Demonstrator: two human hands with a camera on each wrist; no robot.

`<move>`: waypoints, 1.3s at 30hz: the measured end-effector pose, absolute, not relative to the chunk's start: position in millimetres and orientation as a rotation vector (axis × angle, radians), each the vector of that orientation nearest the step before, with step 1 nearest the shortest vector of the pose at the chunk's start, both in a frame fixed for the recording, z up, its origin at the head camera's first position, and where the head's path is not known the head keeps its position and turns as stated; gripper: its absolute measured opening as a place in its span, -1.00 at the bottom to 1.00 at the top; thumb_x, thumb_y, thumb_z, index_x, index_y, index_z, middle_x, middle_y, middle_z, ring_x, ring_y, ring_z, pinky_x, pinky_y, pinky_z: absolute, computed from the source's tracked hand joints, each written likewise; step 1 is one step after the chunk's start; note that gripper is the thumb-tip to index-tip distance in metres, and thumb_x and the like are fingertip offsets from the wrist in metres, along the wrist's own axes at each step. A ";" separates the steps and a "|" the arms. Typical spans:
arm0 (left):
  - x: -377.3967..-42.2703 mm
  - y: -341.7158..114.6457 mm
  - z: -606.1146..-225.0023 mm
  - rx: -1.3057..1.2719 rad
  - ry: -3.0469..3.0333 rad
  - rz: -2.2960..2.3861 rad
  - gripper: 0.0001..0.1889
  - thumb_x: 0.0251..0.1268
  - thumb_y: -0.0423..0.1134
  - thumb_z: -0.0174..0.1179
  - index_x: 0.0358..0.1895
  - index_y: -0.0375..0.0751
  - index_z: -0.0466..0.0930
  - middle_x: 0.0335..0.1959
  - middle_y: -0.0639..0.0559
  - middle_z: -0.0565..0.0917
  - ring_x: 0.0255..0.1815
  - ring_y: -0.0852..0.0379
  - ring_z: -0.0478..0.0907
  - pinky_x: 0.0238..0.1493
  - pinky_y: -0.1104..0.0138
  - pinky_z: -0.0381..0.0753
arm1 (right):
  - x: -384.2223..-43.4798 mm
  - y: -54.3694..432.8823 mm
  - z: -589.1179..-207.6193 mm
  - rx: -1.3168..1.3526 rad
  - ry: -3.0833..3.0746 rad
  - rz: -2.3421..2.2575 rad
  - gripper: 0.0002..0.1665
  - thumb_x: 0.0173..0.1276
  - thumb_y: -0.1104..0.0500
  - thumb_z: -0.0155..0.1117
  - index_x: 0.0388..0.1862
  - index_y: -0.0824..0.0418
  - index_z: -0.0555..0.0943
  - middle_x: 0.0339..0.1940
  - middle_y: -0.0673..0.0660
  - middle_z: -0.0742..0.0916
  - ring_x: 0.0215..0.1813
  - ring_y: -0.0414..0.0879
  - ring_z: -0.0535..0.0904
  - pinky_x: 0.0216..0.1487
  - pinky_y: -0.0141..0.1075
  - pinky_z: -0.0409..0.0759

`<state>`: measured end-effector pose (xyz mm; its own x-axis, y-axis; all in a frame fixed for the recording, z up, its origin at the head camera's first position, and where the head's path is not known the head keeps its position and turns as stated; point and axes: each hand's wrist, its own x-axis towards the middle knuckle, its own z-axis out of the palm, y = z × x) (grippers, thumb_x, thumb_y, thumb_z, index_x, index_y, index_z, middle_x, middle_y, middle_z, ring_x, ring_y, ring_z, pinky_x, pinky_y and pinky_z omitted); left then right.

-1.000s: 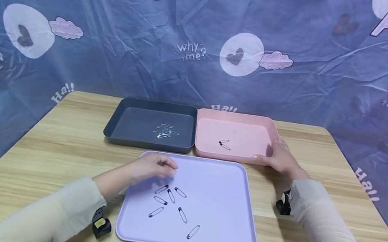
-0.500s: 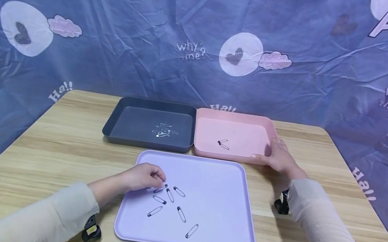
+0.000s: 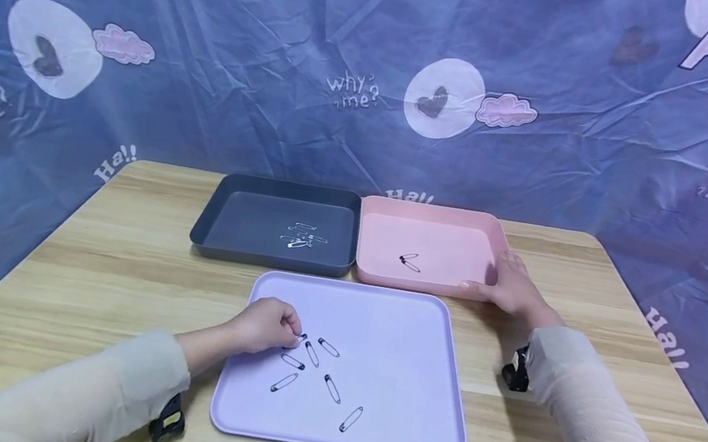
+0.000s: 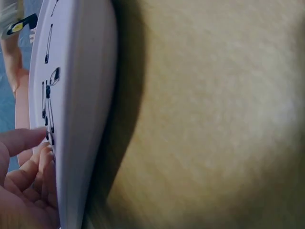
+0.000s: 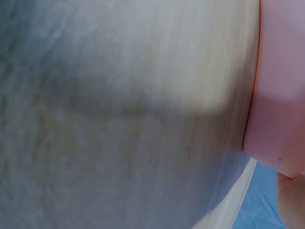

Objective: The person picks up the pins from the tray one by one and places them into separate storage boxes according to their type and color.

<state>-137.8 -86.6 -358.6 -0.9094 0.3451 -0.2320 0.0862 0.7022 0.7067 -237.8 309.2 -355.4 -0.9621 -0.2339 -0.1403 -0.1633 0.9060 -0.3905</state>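
My left hand (image 3: pixel 267 326) is low over the left side of the lilac tray (image 3: pixel 401 371), its thumb and index finger pinching a safety pin (image 3: pixel 303 336) by what shows of its black-capped end. The fingers hide most of that pin; in the left wrist view the thumb (image 4: pixel 28 138) meets it beside the other pins. Several more black-capped safety pins lie close by, one (image 3: pixel 333 389) in the middle and one (image 3: pixel 350 419) nearer the front. My right hand (image 3: pixel 516 289) holds the front right corner of the pink tray (image 3: pixel 426 287), thumb at the front rim and fingers along the right side.
Two black-capped safety pins (image 3: pixel 410 262) lie in the pink tray. Left of it, touching, a dark grey tray (image 3: pixel 245 224) holds a small heap of silvery safety pins (image 3: pixel 302 237). Both stand behind the lilac tray on the wooden table (image 3: pixel 115 278), before a blue printed cloth (image 3: pixel 272 126).
My left hand has come down from above the back left of the lilac tray onto a safety pin and closed its fingertips on it. The right hand stays at the pink tray's corner.
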 end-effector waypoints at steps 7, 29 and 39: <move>-136.4 -85.3 -360.1 0.408 2.614 1.008 -0.91 -0.17 -0.38 0.28 -0.65 -0.17 0.56 -0.72 0.18 0.48 -0.60 0.26 0.36 -0.44 0.41 0.37 | -238.2 310.3 -356.3 -0.308 2.903 -0.558 0.29 0.03 -0.32 0.09 0.23 0.62 -0.27 0.24 0.55 -0.13 0.28 0.32 -0.29 0.24 -0.01 -0.35; -149.8 -81.5 -350.8 0.267 2.400 1.208 -0.94 -0.06 -0.37 0.19 -0.59 -0.24 0.55 -0.70 0.07 0.51 -0.64 0.19 0.40 -0.56 0.39 0.42 | -238.0 309.4 -357.7 -0.301 2.900 -0.555 0.30 0.03 -0.33 0.09 0.22 0.63 -0.27 0.24 0.55 -0.13 0.28 0.32 -0.29 0.24 0.01 -0.34; -176.0 -65.8 -329.0 0.209 2.379 1.227 -0.94 -0.04 -0.30 0.20 -0.53 -0.21 0.58 -0.64 0.05 0.55 -0.54 0.17 0.42 -0.45 0.39 0.40 | -238.9 307.9 -355.6 -0.291 2.898 -0.553 0.29 0.00 -0.34 0.11 0.20 0.66 -0.18 0.23 0.58 -0.07 0.28 0.33 -0.25 0.23 0.02 -0.31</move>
<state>-176.0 -65.8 -329.0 -0.8859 0.3325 -0.3235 -0.0708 0.5923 0.8026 -238.9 307.9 -355.6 -0.9652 -0.2234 -0.1357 -0.1578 0.9118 -0.3792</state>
